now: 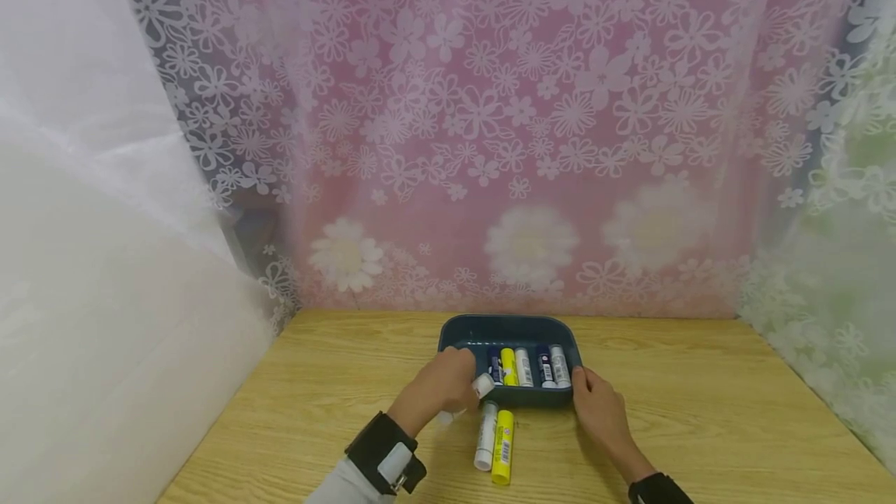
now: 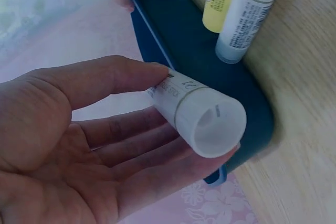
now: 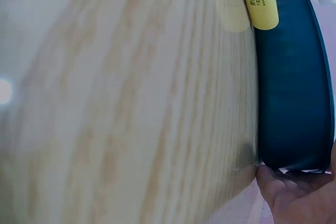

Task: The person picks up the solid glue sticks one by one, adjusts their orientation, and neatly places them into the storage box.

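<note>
My left hand (image 1: 442, 381) pinches a white glue stick (image 2: 202, 111) between thumb and fingers, over the front left of a dark teal plastic tray (image 1: 535, 397). In the left wrist view the stick's round white end faces the camera. My right hand (image 1: 603, 411) holds the tray's right end, the thumb near its rim. Inside the tray lie several sticks: a yellow stick (image 1: 509, 368), a white stick (image 1: 523, 368) and a dark blue-and-white stick (image 1: 546, 368) among them. In front, a white glue stick (image 1: 486, 438) and a yellow glue stick (image 1: 502, 449) lie side by side on the table.
The wood-grain table (image 1: 336, 379) ends at the back against a pink flowered curtain (image 1: 490, 177). A white sheet (image 1: 105, 255) hangs on the left, and a pale flowered sheet (image 1: 833, 309) on the right. Both wrists wear black bands (image 1: 385, 453).
</note>
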### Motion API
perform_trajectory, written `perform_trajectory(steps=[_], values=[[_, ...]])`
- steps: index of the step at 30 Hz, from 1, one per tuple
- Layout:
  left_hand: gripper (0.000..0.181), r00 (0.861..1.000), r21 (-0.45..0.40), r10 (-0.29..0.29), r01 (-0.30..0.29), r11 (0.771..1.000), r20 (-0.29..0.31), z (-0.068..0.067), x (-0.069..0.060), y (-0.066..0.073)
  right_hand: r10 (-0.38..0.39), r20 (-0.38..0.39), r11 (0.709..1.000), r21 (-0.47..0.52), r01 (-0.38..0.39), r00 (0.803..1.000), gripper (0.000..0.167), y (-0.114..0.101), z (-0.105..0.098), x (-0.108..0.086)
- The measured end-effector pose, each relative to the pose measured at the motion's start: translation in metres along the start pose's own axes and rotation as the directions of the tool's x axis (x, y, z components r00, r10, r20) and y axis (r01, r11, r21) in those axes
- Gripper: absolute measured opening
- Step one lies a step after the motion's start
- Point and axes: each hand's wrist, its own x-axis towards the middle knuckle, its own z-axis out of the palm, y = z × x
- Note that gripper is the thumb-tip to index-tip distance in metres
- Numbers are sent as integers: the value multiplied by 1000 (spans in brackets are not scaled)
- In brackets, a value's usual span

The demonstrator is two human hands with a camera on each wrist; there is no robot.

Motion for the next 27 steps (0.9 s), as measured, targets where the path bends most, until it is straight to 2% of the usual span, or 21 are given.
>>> perform_trajectory(steps=[2, 6, 9, 12, 18, 24, 27], values=[[19, 999, -3, 22, -22, 1000, -23, -1, 3, 0, 0, -7, 1000, 0, 0, 1000, 49, 0, 0, 0], [28, 995, -65, 51, -57, 996, -84, -2, 9, 0, -10, -24, 1000, -4, 10, 1000, 48, 0, 0, 1], [39, 991, -139, 47, -65, 988, -128, -2, 15, -3, -16, -25, 1000, -9, 16, 1000, 48, 0, 0, 1], [45, 983, -173, 52, -83, 981, -177, -1, 22, -6, -19, -19, 1000, -8, 19, 1000, 48, 0, 0, -1], [21, 967, -229, 33, -93, 969, -251, -1, 36, -8, -24, -13, 1000, -5, 24, 1000, 48, -2, -1, -1], [12, 936, -296, 30, -141, 945, -352, 2, 53, -8, -22, -22, 1000, -5, 22, 1000, 45, -3, -2, -1], [12, 929, -345, -13, -125, 930, -371, 4, 59, -8, -20, -21, 1000, -2, 20, 1000, 46, -3, -1, -2]])
